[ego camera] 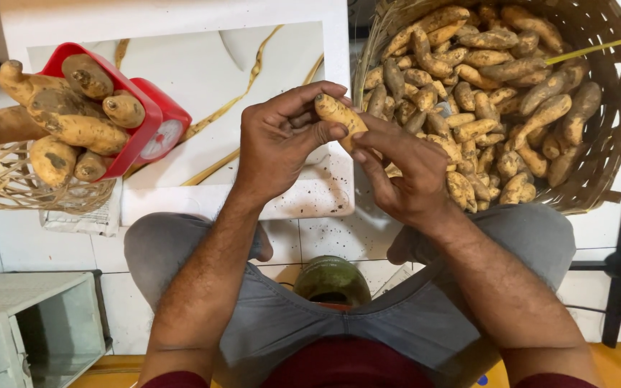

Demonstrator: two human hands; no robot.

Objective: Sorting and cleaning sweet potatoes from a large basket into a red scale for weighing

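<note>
Both hands were on one tuber, held in mid-air between the marbled board and the big woven basket. Left hand was closed on its left end, thumb below, fingers curled over the top. Right hand pinched the lower right end, thumb and fingertips touching it. Tuber sat tilted, upper end poking out above the left fingers. More tubers filled the basket. Red scale at left carried a heap of larger ones, next to a small wicker basket.
</note>
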